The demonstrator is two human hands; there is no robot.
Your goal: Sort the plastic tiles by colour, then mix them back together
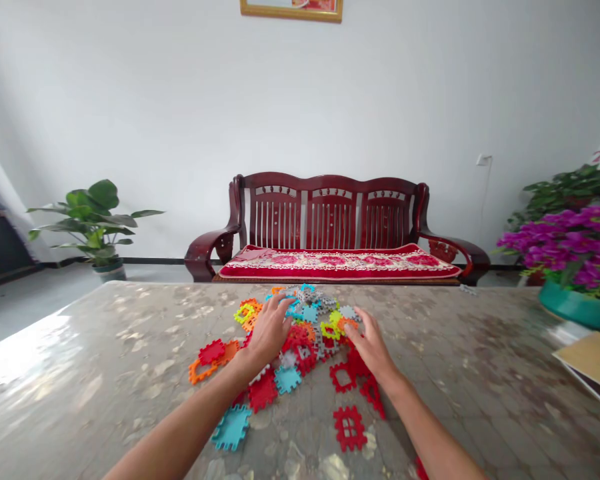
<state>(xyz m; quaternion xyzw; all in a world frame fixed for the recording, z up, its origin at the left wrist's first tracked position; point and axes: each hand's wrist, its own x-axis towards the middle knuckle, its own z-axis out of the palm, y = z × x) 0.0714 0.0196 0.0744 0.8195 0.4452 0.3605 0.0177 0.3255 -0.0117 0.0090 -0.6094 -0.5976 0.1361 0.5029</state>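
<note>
Toothed plastic interlocking pieces lie in a loose heap on the table. My left hand is over the left part of the heap, palm down with fingers stretched out, near blue pieces. What lies under its palm is hidden. On the right side my right hand has its thumb and fingers apart, beside an orange piece and a grey piece. Whether it touches them I cannot tell. Closer to me are a turquoise square, a red window-shaped piece and a red square.
The patterned table spreads wide under both arms. At its right stand purple flowers in a teal pot, with a cardboard-coloured flat item in front. Beyond the far edge is a wooden bench; a potted plant is at left.
</note>
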